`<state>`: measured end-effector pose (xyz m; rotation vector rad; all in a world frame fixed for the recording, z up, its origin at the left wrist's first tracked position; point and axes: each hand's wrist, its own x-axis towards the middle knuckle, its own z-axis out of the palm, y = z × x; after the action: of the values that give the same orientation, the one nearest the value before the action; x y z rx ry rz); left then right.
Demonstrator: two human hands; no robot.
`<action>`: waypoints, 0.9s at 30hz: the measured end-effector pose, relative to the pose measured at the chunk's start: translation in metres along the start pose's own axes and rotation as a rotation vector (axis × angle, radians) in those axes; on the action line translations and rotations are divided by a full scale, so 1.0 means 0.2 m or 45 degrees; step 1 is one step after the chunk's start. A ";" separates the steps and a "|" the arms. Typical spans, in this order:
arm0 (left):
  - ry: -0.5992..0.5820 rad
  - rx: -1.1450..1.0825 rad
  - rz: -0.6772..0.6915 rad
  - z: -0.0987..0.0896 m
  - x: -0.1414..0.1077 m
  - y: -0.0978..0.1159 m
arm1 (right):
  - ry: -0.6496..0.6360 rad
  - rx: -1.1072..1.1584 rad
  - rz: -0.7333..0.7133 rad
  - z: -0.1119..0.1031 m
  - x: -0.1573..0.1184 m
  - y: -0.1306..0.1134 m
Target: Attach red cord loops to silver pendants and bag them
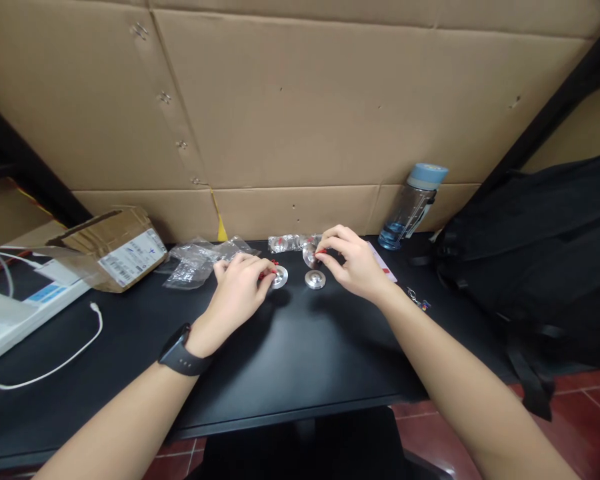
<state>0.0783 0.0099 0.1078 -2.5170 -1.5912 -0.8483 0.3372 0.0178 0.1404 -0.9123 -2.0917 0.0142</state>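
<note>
My left hand (244,285), with a black watch (183,350) at the wrist, is closed in a pinch at the edge of a round silver metal disc (281,276). Small red parts (274,263) show by its fingertips. My right hand (349,261) pinches a shiny round disc (309,255) that stands tilted, with something red at the fingertips. Just below it, a second silver metal disc (315,280) lies flat on the black table (300,353), touched by neither hand. Behind the discs lie small clear packets (283,243) with red bits inside.
Crumpled clear plastic bags (193,260) and an opened cardboard box (125,250) lie to the left, near a white power strip (40,310) and cable (75,353). A water bottle (410,210), a keyring (417,299) and a black backpack (545,260) are at the right.
</note>
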 end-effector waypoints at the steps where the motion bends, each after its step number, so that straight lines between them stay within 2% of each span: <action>1: 0.002 -0.014 -0.014 0.00 0.00 0.00 | -0.001 0.008 0.003 0.00 0.00 0.00; 10: -0.009 -0.201 -0.138 -0.03 0.02 0.01 | -0.138 0.073 0.038 0.03 -0.01 0.00; 13: -0.017 -0.453 -0.198 -0.02 0.04 -0.04 | -0.165 0.088 0.069 0.06 -0.02 0.01; 18: 0.072 -0.891 -0.266 0.03 0.06 -0.10 | -0.191 0.142 0.109 0.09 -0.03 0.00; 27: 0.038 -1.044 -0.355 0.08 0.06 -0.08 | -0.188 0.296 0.276 0.15 -0.04 -0.06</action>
<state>0.0753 0.0322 0.0963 -2.7250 -1.8907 -1.8923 0.3124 0.0124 0.1191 -1.0141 -2.0618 0.4410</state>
